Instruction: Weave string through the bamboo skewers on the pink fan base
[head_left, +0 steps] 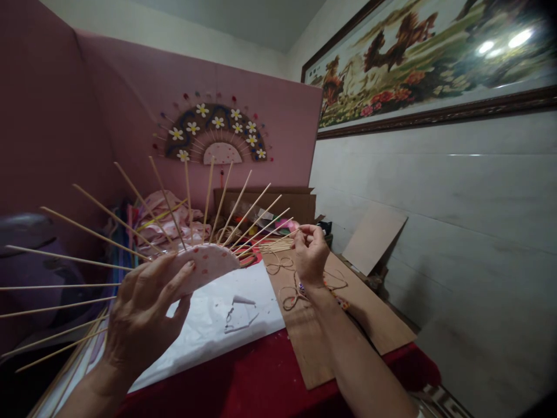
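Observation:
My left hand [150, 307] grips a half-round piece [209, 264] covered in pale pink cloth with small red marks, thumb below and fingers across its face. Thin wooden sticks [209, 200] fan out from its curved edge, up and to the left. My right hand [310, 249] is closed in a pinch at the outer end of a thin wooden stick [282, 235] on the fan's right side. Whether that stick's inner end sits in the half-round piece is hard to make out. Below it, loose sticks [274, 246] lie bunched on a brown board [300, 354].
White paper [191, 348] with dark scraps covers part of a red tablecloth [243, 377]. Looped brown cord [292, 299] lies on the board. Behind are crumpled pink cloth [165, 215] and cardboard [300, 206]. A flower-decorated fan [217, 125] hangs on the pink partition.

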Demonstrator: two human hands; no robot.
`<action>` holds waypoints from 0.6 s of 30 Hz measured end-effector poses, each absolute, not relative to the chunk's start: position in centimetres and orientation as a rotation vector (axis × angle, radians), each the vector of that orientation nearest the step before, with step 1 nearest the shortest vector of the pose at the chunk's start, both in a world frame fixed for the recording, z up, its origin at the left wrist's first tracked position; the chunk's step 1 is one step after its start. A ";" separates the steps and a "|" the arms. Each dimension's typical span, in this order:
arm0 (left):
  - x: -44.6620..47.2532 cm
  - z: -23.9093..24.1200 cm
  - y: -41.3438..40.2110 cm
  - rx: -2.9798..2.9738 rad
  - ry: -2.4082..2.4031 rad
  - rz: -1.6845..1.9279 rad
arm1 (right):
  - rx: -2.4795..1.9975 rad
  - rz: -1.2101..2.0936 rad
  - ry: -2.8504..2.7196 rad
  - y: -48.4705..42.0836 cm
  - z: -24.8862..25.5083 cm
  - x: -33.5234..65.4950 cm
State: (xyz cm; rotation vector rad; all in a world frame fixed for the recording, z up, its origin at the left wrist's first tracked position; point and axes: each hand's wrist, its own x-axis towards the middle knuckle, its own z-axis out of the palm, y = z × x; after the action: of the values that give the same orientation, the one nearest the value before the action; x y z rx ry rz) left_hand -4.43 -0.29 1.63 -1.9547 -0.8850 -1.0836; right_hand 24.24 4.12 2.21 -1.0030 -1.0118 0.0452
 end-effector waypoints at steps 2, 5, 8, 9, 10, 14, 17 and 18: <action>-4.4 1.6 -0.3 -1.961 -0.890 -1.088 | -1.003 0.012 -1.039 4.1 2.1 24.2; -4.4 1.5 -0.4 -1.967 -0.896 -1.084 | -1.019 -0.062 -1.076 4.1 1.9 24.1; -4.3 1.4 -0.4 -1.966 -0.903 -1.080 | -1.049 -0.128 -1.104 3.8 1.9 23.9; -4.3 1.4 -0.5 -1.966 -0.902 -1.081 | -1.055 -0.134 -1.114 3.8 1.9 23.8; -4.3 1.4 -0.5 -1.969 -0.903 -1.081 | -1.056 -0.132 -1.123 3.7 1.9 23.7; -4.2 1.5 -0.5 -1.979 -0.890 -1.106 | -1.019 -0.083 -1.141 3.4 1.8 23.0; -3.9 1.6 -0.5 -2.005 -0.882 -1.145 | -0.984 -0.009 -1.200 2.9 1.6 22.0; -3.8 1.7 -0.6 -2.016 -0.891 -1.154 | -0.974 0.029 -1.232 2.7 1.4 21.5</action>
State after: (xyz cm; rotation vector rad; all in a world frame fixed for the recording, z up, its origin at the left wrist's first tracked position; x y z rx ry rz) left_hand -3.79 -0.58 1.65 -2.0165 -0.8909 -1.1545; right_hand 21.51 2.68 1.39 -0.9743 -1.2317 0.0291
